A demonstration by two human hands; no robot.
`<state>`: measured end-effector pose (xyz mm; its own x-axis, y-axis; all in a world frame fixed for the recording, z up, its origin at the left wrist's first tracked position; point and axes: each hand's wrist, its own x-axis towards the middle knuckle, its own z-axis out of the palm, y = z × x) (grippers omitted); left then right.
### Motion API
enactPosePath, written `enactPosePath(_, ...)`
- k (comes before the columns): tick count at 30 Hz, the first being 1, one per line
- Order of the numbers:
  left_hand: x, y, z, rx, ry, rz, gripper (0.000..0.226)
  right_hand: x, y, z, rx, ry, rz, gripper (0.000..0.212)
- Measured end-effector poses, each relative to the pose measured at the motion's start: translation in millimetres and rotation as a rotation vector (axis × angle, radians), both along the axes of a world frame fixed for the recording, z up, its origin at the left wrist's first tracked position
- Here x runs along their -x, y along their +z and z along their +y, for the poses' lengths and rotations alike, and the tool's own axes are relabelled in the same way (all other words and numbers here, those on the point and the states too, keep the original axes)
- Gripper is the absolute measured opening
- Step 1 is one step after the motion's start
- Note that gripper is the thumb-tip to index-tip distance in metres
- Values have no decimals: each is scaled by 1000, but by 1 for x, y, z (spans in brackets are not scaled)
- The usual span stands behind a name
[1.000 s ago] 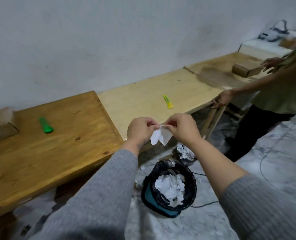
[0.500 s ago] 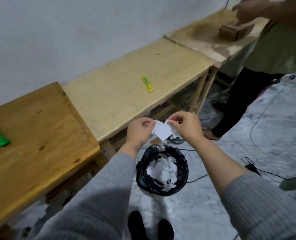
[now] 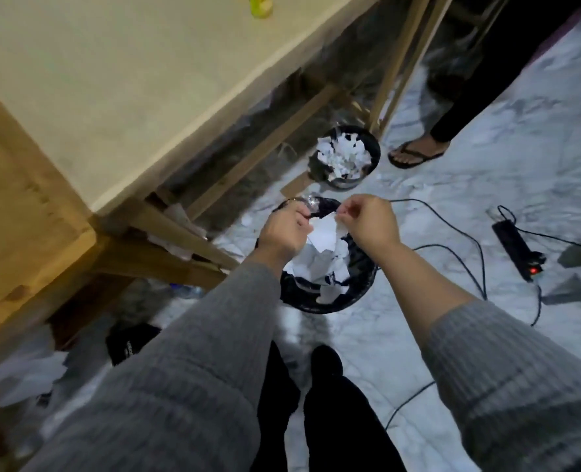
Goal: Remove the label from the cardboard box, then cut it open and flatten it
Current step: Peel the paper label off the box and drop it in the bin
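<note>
A scrap could be lost to the floor (image 3: 418, 352) if the label (image 3: 323, 235) is let go unevenly: it is held above the near rim of the bin (image 3: 357, 284), not over its middle, and light paper is likely to drift sideways as it falls (white bits can already be seen lying beside the bin). The paper might also cling to a fingertip by its adhesive side, so that a shake would be needed. A cable (image 3: 452, 253) runs close behind the bin and could be caught by a foot.

The label is pinched at its upper edge by both hands. The left hand (image 3: 284, 233) is closed narrowly on its left corner, the right hand (image 3: 370, 226) on its right, fingers curled tight. The sheet hangs between them, just above the torn paper heaped in the bin. The box itself is not in view.
</note>
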<state>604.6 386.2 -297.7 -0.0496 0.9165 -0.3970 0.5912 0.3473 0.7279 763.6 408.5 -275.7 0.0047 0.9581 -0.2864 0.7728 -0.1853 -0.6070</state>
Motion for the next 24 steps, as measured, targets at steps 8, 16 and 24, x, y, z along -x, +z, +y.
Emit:
enactPosePath(8,-13,-179,-7,155,-81,82,24,-6,-185,-14,178,-9,-16,18)
enactPosePath(16,-8,-152,-10,176,-189,144,23,-1,-165,-19,274,66,-126,21)
enactPosePath(24,20,84,-11,168,-254,254,25,24,65,-4,232,328,-294,17)
